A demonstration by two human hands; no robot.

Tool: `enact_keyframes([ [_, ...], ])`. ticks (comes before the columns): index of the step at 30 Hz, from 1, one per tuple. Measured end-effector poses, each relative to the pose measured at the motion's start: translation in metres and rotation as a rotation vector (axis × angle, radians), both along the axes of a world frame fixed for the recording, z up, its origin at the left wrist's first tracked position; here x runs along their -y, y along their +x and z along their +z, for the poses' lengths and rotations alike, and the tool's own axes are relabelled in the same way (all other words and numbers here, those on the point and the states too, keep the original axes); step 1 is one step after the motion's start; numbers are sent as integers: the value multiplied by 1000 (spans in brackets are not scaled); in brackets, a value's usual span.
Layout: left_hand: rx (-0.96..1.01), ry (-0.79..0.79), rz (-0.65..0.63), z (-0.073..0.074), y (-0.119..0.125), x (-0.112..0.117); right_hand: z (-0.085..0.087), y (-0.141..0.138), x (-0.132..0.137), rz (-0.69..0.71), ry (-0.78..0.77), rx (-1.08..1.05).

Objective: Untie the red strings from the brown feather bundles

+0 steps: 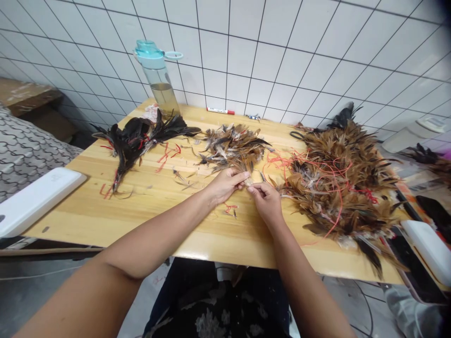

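Observation:
Both my hands meet at the middle of a wooden table (148, 211). My left hand (225, 184) is closed, its fingers pinching the quill ends of a bunch of brown feathers (234, 148) that fans away from me. My right hand (266, 197) is closed too, pinching the same quill ends from the right. A big heap of brown feathers tangled with red string (338, 183) lies just right of my right hand. A smaller pile of black feathers (137, 136) lies at the far left of the table.
A clear water bottle with a teal lid (158, 77) stands at the back by the tiled wall. A red marker (220, 111) lies near the wall. White flat objects (35, 199) sit off both table ends. Red string scraps (167, 155) are scattered about.

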State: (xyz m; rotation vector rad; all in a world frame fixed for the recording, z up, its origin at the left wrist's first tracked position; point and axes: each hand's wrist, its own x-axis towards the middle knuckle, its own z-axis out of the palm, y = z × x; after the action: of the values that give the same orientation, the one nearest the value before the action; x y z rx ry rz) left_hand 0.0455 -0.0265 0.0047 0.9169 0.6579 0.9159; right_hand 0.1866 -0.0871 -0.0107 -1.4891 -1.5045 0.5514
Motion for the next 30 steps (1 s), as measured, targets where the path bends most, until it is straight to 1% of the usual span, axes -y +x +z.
enact_keyframes([
  [4,-1,-3,32,2,-2,-1,6,-1,1,37,-36,-81],
  [7,1,-12,-17,3,-2,0,7,-1,1,28,-64,-107],
  [10,1,-20,-59,3,-1,2,4,-1,0,19,-86,-96],
  [15,0,8,-89,1,0,3,0,-1,-1,22,-41,-28],
  [18,-4,23,-113,1,0,3,-1,-1,-1,15,-43,-12],
  [24,-16,12,-80,1,0,4,0,-1,-1,7,-40,-8],
  [28,7,11,-11,1,-1,1,3,0,-1,-8,-61,-110],
  [30,5,12,-24,1,-2,1,4,0,0,-7,-77,-156],
])
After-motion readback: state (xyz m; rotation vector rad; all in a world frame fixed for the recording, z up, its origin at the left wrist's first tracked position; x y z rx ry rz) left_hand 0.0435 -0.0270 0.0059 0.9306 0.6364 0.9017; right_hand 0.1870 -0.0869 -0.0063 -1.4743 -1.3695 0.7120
